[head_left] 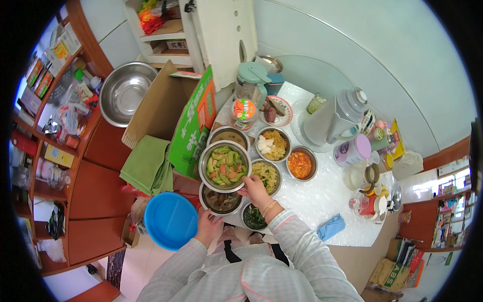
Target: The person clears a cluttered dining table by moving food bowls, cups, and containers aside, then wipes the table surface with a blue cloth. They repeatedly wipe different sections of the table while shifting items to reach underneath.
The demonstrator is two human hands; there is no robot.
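Note:
My right hand [257, 191] grips the rim of a stainless steel bowl of sliced green vegetable and pink pieces [223, 165]. This bowl is over parts of two neighbouring bowls; I cannot tell whether it rests on them. Below it is a steel bowl of dark brown food [222, 201], with the fingers of my left hand [207, 225] at its near rim. Close to my right hand stand a bowl of pale yellow shredded food [268, 176] and a bowl of dark leafy greens [255, 218]. Behind the raised bowl sits a bowl of brownish liquid [231, 135], partly covered.
Further bowls hold orange-red food [300, 164] and yellow food with white lumps [274, 145]. A plastic pitcher [328, 120] and jars stand on the right. At left are an open carton [158, 102], green cloth [146, 164], blue basin [170, 221] and large steel basin [127, 92].

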